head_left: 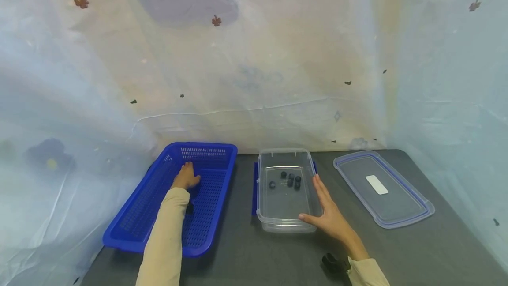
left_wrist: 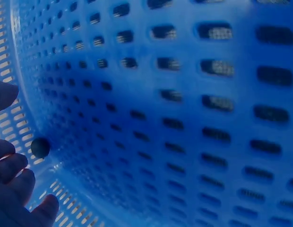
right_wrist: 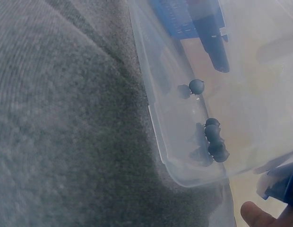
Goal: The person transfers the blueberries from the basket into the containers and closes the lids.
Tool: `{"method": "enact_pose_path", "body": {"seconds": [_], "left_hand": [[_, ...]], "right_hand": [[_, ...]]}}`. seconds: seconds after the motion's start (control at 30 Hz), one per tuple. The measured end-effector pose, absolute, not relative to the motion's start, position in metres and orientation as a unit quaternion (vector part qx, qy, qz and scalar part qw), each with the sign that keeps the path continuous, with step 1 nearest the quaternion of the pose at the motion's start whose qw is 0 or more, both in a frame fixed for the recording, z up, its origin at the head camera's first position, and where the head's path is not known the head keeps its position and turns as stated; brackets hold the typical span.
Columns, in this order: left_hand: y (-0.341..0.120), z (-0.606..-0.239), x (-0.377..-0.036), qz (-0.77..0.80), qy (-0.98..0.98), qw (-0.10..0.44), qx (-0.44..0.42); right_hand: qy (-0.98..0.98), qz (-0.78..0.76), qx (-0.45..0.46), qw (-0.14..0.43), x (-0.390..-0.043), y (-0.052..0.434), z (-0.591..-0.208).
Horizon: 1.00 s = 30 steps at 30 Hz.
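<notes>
My left hand (head_left: 185, 178) reaches into a blue slotted basket (head_left: 206, 146) at the left of the table. In the left wrist view its thumb and fingers (left_wrist: 14, 187) are spread close to a small dark ball (left_wrist: 40, 147) lying by the basket wall (left_wrist: 184, 94), with nothing pinched between them. My right hand (head_left: 324, 210) lies flat with straight fingers against the right front corner of a clear plastic box (head_left: 260, 175). Several small dark balls (head_left: 289, 180) sit on the box floor, and they also show through its wall (right_wrist: 156, 123) as dark balls (right_wrist: 213, 137).
A clear lid (head_left: 382, 189) with a blue rim and a white label lies on the dark grey table (head_left: 246, 250) to the right of the box. A blue flat piece (head_left: 254, 189) shows under the box. Pale sheeting hangs behind and at both sides.
</notes>
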<state>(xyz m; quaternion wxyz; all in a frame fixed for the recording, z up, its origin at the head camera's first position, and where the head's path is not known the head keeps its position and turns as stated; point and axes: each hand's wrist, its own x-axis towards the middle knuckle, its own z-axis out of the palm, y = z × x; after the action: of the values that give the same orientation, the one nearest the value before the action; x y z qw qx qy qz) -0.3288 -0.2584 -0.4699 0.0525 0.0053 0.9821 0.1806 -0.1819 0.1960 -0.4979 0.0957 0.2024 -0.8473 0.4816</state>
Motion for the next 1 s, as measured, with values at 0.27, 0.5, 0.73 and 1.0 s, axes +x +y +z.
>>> {"method": "enact_pose_path", "body": {"seconds": [0.27,0.5,0.73,1.0], "left_hand": [[-0.2550,-0.4738,-0.3299,0.163,0.984,0.070,-0.026],[-0.2602,-0.4744,-0.3315,0.169,0.983,0.055,-0.041],[-0.2616,-0.4720,-0.3303,0.174,0.982,0.054,-0.045],[-0.2622,-0.4759,-0.3339,0.166,0.984,0.062,-0.033]], "right_hand": [[-0.846,0.484,0.203,0.098,-0.1816,0.1960,-0.4985],[-0.845,0.484,0.204,0.099,-0.1820,0.1961,-0.4994],[-0.845,0.485,0.204,0.099,-0.1814,0.1961,-0.4988],[-0.843,0.487,0.205,0.100,-0.1814,0.1962,-0.4980]]}}
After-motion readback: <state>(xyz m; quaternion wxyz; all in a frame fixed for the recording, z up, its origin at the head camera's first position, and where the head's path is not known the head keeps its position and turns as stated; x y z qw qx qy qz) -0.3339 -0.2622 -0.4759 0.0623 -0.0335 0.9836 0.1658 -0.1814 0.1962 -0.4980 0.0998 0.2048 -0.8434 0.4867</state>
